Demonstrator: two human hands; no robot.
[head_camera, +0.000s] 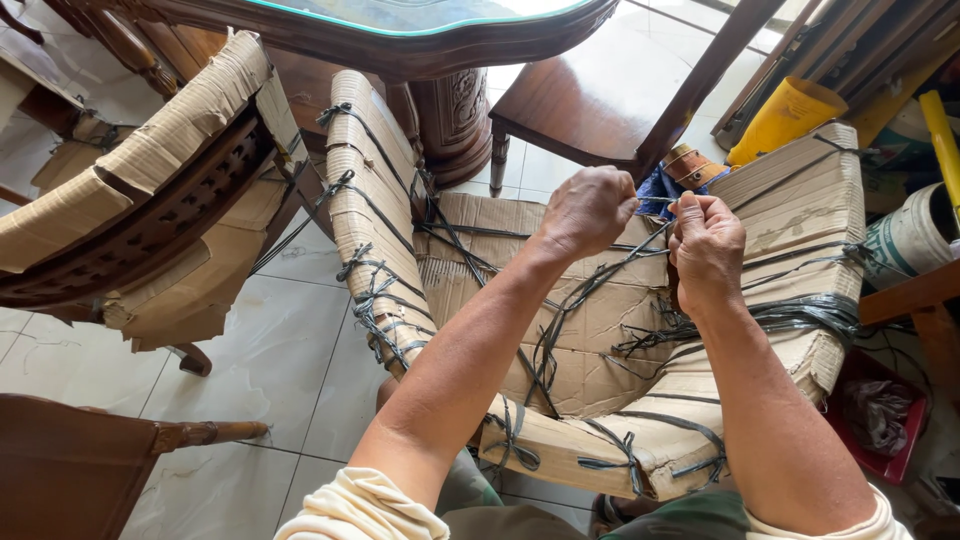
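White floor tiles (300, 340) carry a cardboard-wrapped chair (600, 330) bound with dark plastic strapping (600, 275). Both fists are closed on the strapping above the chair's back edge: left hand (588, 210) and right hand (706, 240) close together. It looks thin, light, flexible yet tough; best pinched near a free end.

You have two hands, the left hand (585, 210) and the right hand (706, 245), over one cardboard-wrapped chair (590, 330), with a second wrapped chair (150, 190), one glass-topped table (400, 30), one yellow bottle (785, 118) and one white bucket (910, 240) nearby.
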